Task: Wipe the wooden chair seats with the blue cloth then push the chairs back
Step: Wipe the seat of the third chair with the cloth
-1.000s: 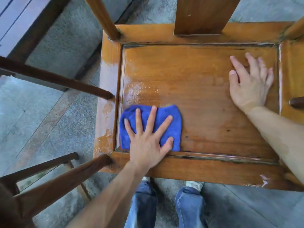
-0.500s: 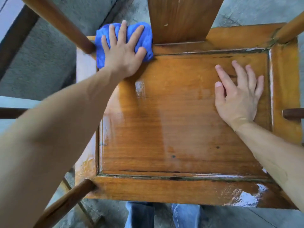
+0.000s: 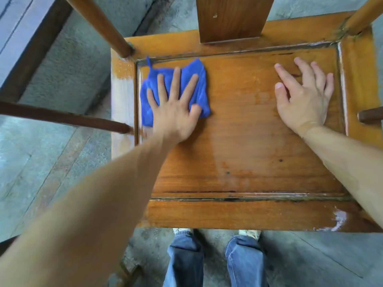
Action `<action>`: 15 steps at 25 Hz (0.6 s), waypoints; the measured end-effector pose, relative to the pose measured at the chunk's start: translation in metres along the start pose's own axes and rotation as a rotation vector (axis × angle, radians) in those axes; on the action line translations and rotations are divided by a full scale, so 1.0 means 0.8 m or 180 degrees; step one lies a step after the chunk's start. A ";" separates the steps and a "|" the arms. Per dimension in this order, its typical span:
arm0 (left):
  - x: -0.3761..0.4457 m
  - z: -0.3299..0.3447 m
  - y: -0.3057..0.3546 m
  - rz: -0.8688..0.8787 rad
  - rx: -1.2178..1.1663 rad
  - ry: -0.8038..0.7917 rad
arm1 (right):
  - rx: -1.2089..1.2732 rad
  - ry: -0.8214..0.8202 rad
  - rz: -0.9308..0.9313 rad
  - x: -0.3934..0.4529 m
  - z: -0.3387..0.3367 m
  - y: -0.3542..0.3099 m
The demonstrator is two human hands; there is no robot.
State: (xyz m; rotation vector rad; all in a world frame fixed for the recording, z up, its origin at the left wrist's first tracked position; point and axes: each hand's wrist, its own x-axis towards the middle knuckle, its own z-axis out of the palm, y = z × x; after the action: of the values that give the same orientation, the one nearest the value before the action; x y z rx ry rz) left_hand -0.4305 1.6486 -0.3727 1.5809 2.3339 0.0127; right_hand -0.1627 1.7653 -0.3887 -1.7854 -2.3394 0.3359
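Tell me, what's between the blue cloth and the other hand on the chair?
Nothing: only bare, shiny seat wood lies between the blue cloth under the left hand and the flat right hand, as the head view shows.

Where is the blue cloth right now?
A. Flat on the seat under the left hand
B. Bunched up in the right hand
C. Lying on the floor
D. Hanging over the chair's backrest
A: the blue cloth lies on the chair seat, pressed flat under the left hand; the right hand rests bare on the wood.
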 end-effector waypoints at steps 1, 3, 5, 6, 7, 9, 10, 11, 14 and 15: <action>-0.037 0.012 0.000 -0.0037 0.0002 0.0014 | 0.0020 -0.0058 0.0016 0.001 -0.002 0.002; -0.116 0.036 0.003 -0.0262 0.0028 0.0089 | -0.0049 -0.0231 -0.0025 0.000 -0.009 0.007; -0.182 0.056 0.007 -0.0562 0.0012 0.0110 | -0.0181 -0.0404 -0.0226 -0.003 -0.016 0.014; -0.210 0.064 0.008 -0.0632 -0.0004 0.0080 | -0.0217 -0.0414 -0.0313 -0.007 -0.020 0.020; -0.235 0.071 0.009 -0.0645 -0.0004 0.0041 | -0.0226 -0.0359 -0.0360 -0.011 -0.024 0.029; -0.276 0.081 0.013 -0.0643 0.0052 -0.0008 | -0.0155 -0.0223 -0.0387 -0.019 -0.026 0.042; -0.293 0.086 0.020 -0.0644 0.0073 -0.0050 | -0.0097 -0.0191 -0.0377 -0.022 -0.026 0.047; -0.307 0.089 0.028 -0.0647 0.0071 -0.0103 | -0.0038 -0.0164 -0.0371 -0.026 -0.025 0.051; -0.312 0.091 0.052 -0.0685 0.0015 -0.0254 | 0.0092 -0.0114 -0.0357 -0.033 -0.020 0.056; -0.298 0.090 0.056 -0.0684 0.0031 -0.0275 | 0.0115 -0.0104 -0.0367 -0.033 -0.018 0.057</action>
State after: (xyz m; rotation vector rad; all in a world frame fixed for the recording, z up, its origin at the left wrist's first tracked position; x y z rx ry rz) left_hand -0.2905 1.4379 -0.3712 1.2998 2.4255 -0.1139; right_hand -0.1098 1.7526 -0.3876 -1.6325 -2.4297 0.3904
